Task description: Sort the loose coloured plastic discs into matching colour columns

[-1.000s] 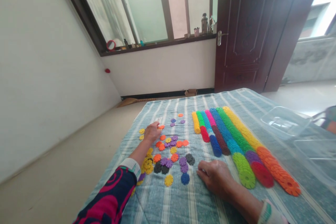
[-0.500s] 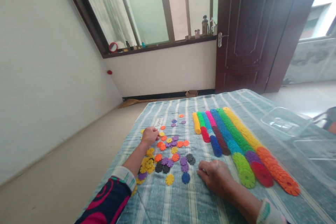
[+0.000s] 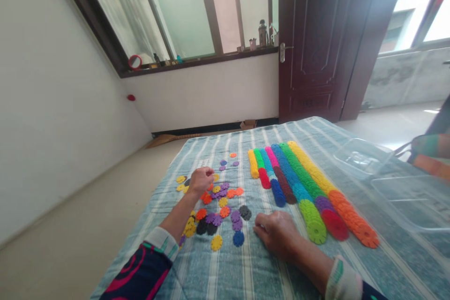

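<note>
Loose flat snowflake discs [image 3: 221, 204] in orange, purple, yellow, black and blue lie scattered on a blue striped cloth [image 3: 246, 267]. My left hand [image 3: 199, 180] reaches out over their far left part, fingers curled closed on something I cannot make out. My right hand [image 3: 276, 233] rests knuckles-up on the cloth near a blue disc [image 3: 238, 238], fingers curled under; what it holds, if anything, is hidden. To the right lie long rows of stacked discs [image 3: 302, 187], sorted by colour.
Clear plastic tubs [image 3: 393, 183] stand on the cloth at the right. Another person's striped sleeve [image 3: 431, 152] shows at the right edge. Beyond the cloth are a bare floor, a white wall, a windowsill with bottles [image 3: 262, 33] and a dark wooden door [image 3: 316, 37].
My left hand has drawn back toward me from the far discs, closing over the pile's left part. The view has shifted slightly right. My right hand stays put.
</note>
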A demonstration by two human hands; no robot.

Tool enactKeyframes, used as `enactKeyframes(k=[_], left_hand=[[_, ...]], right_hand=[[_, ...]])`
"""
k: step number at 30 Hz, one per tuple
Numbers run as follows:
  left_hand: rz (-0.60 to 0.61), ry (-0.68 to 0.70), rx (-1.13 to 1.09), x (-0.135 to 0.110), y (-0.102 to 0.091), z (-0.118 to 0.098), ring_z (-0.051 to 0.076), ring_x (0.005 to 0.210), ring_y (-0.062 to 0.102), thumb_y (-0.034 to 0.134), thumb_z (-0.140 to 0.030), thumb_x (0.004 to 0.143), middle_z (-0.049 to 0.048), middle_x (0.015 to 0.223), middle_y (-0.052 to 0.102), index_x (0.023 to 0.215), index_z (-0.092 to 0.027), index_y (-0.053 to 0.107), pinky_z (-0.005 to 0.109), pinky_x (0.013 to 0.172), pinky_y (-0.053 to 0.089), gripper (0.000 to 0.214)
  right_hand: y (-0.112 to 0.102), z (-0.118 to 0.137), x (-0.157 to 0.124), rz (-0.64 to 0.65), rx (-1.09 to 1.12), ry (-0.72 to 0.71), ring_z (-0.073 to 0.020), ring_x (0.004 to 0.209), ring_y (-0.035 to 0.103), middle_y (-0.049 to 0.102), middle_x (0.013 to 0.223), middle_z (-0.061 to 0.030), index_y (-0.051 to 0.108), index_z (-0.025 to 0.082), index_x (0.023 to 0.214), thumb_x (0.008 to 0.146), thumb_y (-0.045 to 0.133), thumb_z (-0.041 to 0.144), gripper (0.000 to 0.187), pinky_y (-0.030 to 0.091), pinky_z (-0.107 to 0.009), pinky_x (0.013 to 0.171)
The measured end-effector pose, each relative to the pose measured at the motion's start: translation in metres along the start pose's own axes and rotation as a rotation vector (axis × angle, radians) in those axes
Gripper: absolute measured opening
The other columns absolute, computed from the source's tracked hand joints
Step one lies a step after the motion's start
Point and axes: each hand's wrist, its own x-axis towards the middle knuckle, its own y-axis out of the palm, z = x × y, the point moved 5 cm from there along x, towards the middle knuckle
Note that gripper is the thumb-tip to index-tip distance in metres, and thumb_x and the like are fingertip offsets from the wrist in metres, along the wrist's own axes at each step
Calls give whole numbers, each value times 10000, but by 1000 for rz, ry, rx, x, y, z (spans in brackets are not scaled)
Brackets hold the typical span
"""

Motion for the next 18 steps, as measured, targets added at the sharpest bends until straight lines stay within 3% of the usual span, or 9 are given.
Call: enactKeyframes(k=[5,9,13,18], left_hand=[[163,241,-126,-15,34,-59,145,676,620,574,-167,682,-23,665,680,730,-183,719,234,665,483,154],[211,367,-166,-24,62,-98,140,699,624,555,-137,699,-13,690,695,728,-172,732,231,685,483,183],[176,387,-146,-21,81,-113,141,735,640,567,-112,710,8,763,721,763,-168,747,230,723,490,195],[108,425,-60,-14,90,-117,146,806,642,566,-94,733,24,838,728,781,-180,750,249,802,493,209]], right_hand=[[-3,1,0,8,-2,13,-206,754,690,752,839,-81,714,215,897,918,511,324,231,343,-268,604],[-2,1,1,15,-6,6,-207,747,689,754,841,-87,719,211,911,919,511,315,233,355,-266,608],[-2,0,1,11,-11,1,-218,758,695,755,846,-93,719,213,933,920,507,319,237,360,-272,606],[0,-1,2,12,-11,-12,-216,765,698,755,847,-85,714,217,940,917,514,324,229,363,-268,606]])
